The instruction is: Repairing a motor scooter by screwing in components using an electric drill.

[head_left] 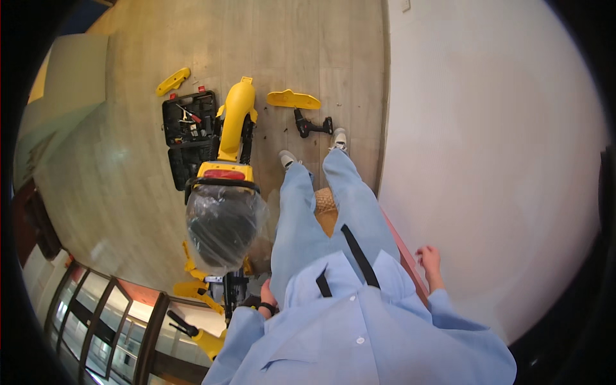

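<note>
To my left stands a yellow motorbike (237, 115), its seat (221, 224) wrapped in clear plastic and a red tail light (224, 174) behind it. Down beside my left thigh hangs my left hand (267, 296), close to the bike's dark middle parts; its fingers are mostly hidden, so their state is unclear. My right hand (429, 259) is raised on the other side, near the white wall (494, 160). Its fingers are loosely bent and apart, and nothing shows in them. A pinkish-red edge (405, 256) runs between that hand and my right leg.
A black cordless drill (311, 123) lies by my feet, below a yellow panel (294, 99). Left of the bike's rear is an open black tool case (189, 119), with another yellow part (173, 81) beyond it. Something woven (325, 200) shows between my legs. Glass doors (96, 314) stand lower left.
</note>
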`<state>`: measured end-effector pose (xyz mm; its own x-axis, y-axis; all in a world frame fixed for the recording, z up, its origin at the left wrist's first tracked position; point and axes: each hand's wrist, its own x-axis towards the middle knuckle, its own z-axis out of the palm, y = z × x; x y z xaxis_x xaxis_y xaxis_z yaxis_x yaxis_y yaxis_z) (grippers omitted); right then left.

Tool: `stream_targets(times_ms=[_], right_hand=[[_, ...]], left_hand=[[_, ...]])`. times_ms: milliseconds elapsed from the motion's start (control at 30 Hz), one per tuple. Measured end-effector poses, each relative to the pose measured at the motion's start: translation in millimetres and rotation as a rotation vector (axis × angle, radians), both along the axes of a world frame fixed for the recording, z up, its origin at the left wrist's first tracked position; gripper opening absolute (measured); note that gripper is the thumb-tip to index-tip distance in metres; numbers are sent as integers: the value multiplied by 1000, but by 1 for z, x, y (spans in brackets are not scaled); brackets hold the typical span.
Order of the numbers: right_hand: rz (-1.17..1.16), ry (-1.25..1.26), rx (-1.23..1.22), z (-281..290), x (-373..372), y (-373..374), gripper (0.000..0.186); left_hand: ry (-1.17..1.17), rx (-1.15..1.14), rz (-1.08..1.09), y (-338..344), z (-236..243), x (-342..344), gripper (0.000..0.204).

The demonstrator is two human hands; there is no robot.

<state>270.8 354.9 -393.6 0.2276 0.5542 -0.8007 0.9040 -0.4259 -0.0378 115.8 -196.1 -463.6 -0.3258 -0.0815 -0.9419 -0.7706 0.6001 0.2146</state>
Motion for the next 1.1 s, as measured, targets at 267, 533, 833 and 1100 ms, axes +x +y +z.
stream_targets(times_ms=[267,533,833,1100], right_hand=[[910,475,94,-326,-259,55,22],[1742,323,-355,-572,-405,40,49],[1875,520,63,-729,-366,-31,95],[1594,492,218,-744,-354,-58,82]], left_hand=[[98,-6,-54,36,-104,22,27],[192,-128,-124,91,-206,-37,13],[353,-163,366,97,-312,-32,20],[470,-157,280,76,-380,-33,19]])
